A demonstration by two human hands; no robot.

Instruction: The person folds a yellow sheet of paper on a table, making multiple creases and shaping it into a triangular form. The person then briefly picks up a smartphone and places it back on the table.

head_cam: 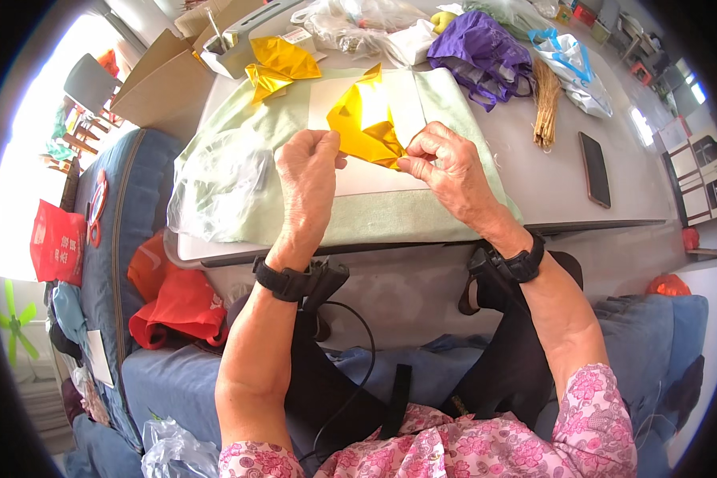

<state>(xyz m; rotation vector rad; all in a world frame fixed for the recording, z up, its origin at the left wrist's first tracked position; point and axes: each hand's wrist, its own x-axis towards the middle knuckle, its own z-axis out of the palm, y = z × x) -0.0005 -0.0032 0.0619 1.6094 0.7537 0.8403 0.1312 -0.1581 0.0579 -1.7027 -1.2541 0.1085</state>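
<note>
A folded sheet of shiny gold foil paper (358, 122) is held between my two hands, its pointed upper tip facing away from me. My left hand (312, 164) grips its left edge with thumb and fingers. At the lower right corner, thumb and forefinger of my right hand (451, 170) pinch the creased foil. Beneath lies a pale board or sheet (364, 179) on a light green cloth (388, 218). More folded gold foil pieces (284, 60) rest at the cloth's far left corner.
Clear plastic film (224, 185) covers the cloth's left side. A purple bag (484, 51), a bundle of dry straw (547, 104), a white-and-blue plastic bag (573, 71) and a smartphone (594, 169) lie to the right. A cardboard box (161, 80) stands at left.
</note>
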